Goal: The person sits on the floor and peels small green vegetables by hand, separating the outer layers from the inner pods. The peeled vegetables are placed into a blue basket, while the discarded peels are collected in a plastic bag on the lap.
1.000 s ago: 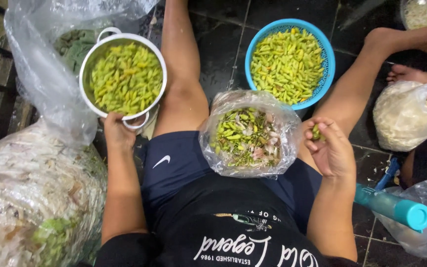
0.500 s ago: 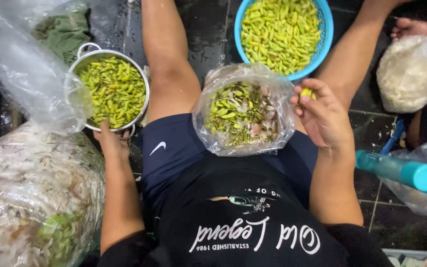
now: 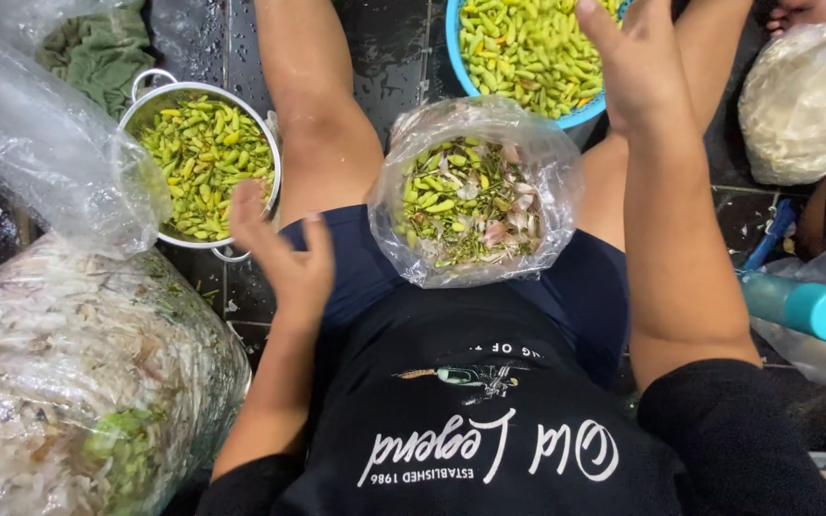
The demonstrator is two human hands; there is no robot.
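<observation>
A: Between the knees: item one, clear plastic bag (image 3: 475, 196) of green chilli stems and scraps, resting on the lap.

B: Left hand (image 3: 284, 253)?

A: Spread, empty, fingers apart, just beside the metal pot (image 3: 205, 162) of green chillies on the floor.

B: Right hand (image 3: 638, 57)?

A: Raised over the blue bowl (image 3: 528, 53) of chillies, fingers open; any pinch cannot be told.
</observation>
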